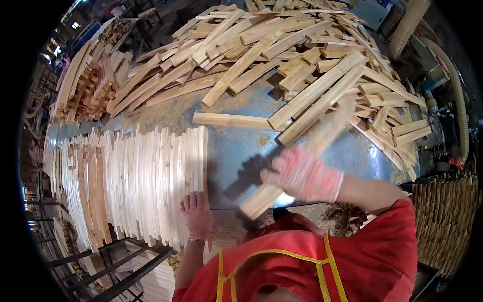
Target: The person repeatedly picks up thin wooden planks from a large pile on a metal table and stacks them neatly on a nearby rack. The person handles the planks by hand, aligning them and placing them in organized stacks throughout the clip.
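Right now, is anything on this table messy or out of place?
Yes. The heap of boards on the far side lies jumbled, crossing at all angles, unlike the upright row at left. What looks like sawdust is also scattered across the table. No damage stands out.

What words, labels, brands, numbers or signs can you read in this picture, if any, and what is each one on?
None that can be read.
The blurred board under the right hand: no legible text.
The row of strips by the left hand: no legible text.
The red clothing: yellow trim, no lettering visible.
The dim background: any markings there are too small or blurred to read.
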A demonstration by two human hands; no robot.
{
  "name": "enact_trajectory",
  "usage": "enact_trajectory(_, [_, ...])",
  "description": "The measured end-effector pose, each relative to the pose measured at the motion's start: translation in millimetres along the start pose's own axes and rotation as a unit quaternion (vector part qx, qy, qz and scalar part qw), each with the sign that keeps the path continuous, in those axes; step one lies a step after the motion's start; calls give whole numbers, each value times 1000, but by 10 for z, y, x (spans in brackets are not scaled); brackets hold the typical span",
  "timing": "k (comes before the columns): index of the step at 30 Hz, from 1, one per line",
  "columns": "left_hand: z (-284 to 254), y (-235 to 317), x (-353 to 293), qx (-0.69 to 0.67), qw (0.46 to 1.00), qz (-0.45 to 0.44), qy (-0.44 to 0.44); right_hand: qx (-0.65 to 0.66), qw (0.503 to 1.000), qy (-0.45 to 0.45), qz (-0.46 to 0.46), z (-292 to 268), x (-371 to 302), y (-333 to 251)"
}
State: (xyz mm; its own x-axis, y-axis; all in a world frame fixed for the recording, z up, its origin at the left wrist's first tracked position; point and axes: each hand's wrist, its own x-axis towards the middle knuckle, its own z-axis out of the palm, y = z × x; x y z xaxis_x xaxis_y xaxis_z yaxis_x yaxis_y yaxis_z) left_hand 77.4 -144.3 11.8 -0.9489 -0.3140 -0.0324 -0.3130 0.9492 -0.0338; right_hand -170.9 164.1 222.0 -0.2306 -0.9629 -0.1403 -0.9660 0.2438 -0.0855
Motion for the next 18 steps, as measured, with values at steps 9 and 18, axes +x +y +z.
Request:
enact_trajectory(9, [-138, 45, 84, -56, 997, 0, 54, 25, 938, 293, 184, 247, 1187, 2407])
enact_trajectory(18, [-108, 13, 49, -69, 996, -1, 64, 212, 921, -65, 320, 1527, 1810, 886])
